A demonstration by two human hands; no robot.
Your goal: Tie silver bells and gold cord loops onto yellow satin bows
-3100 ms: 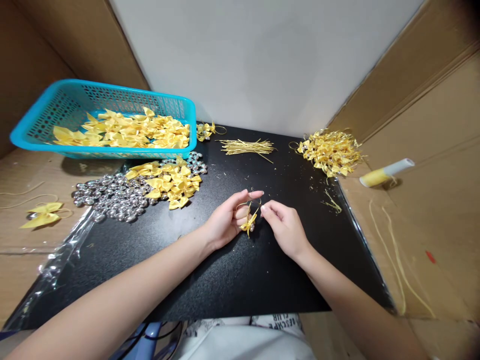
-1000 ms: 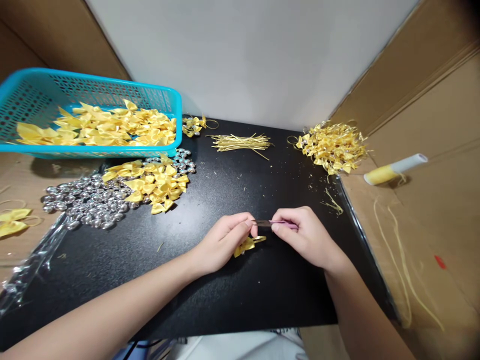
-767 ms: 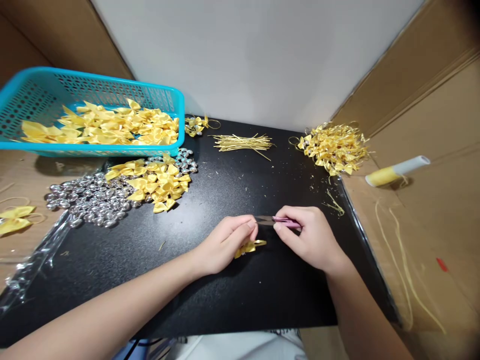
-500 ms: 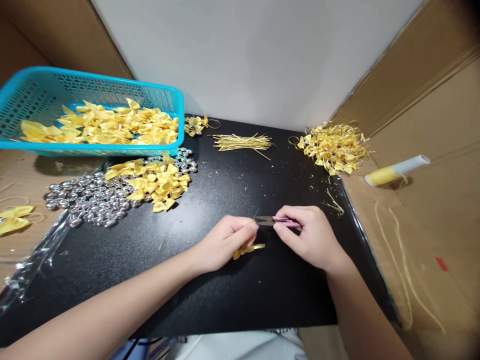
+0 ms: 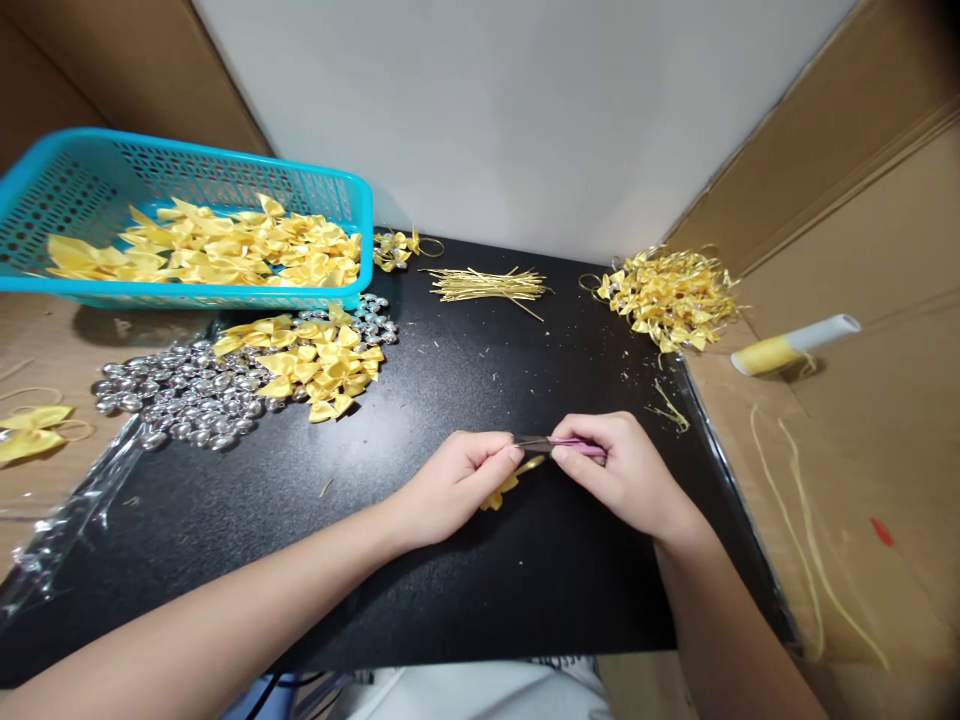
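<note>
My left hand [image 5: 457, 485] is closed in a pinch on a small yellow ribbon bow [image 5: 504, 484] with a gold cord, held just above the black mat [image 5: 420, 560]. My right hand [image 5: 626, 470] is closed on small pink-handled snips [image 5: 559, 444]. The blades point left and meet my left fingertips at the bow's cord. Both hands sit near the middle of the mat, almost touching.
A turquoise basket [image 5: 97, 180] of yellow bows stands at the back left. In front of it lie silver beads [image 5: 180, 395] and loose bows [image 5: 315, 360]. Gold cord pieces [image 5: 491, 285] lie at the back, a pile of finished bows [image 5: 671, 295] at the back right, a thread spool [image 5: 791, 345] on cardboard.
Since 3.1 s ago my right hand has taken up the snips and brought them to the bow. Over the last second the bow has tilted up a little toward the blades.
</note>
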